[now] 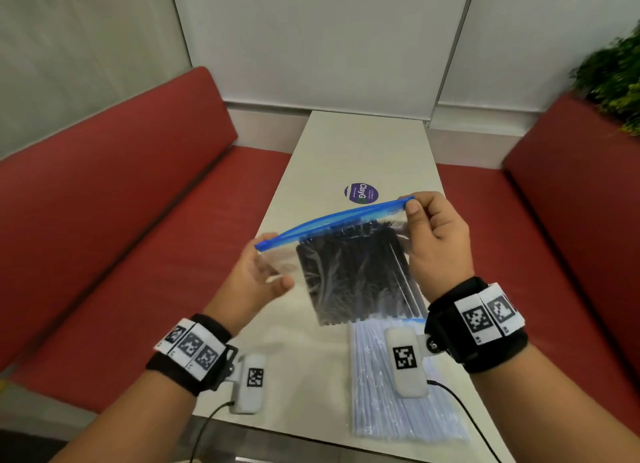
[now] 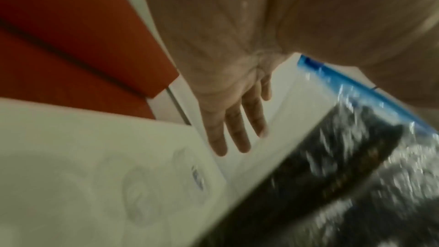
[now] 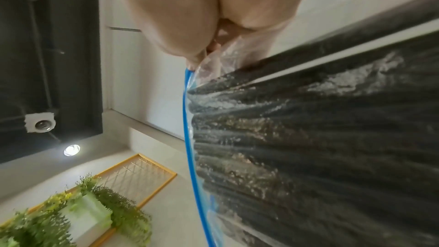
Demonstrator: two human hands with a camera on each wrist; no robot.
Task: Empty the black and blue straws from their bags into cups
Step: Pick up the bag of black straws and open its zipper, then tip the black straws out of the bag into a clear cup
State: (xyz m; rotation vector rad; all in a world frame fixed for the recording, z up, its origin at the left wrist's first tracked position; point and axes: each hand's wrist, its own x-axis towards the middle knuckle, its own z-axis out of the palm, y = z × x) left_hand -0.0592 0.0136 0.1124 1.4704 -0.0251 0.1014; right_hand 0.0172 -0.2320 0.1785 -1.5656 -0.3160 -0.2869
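Head view is evenly lit, soft indoor light, no hard shadows, just a pale sheen on the desk [image 1: 363,150] beyond the fingers. Wide-angle bend pulls the walls and the plant [image 1: 616,78] at the edges, and the plant is smeared. The left hand [image 1: 256,279] is motion-blurred. Left wrist view is the worst: dim, soft all over, streaky glare on the bag [image 2: 356,157] beside the fingers [image 2: 237,129]. Right wrist view is sharper, with a bright ceiling spot [image 3: 71,150] off to the side.
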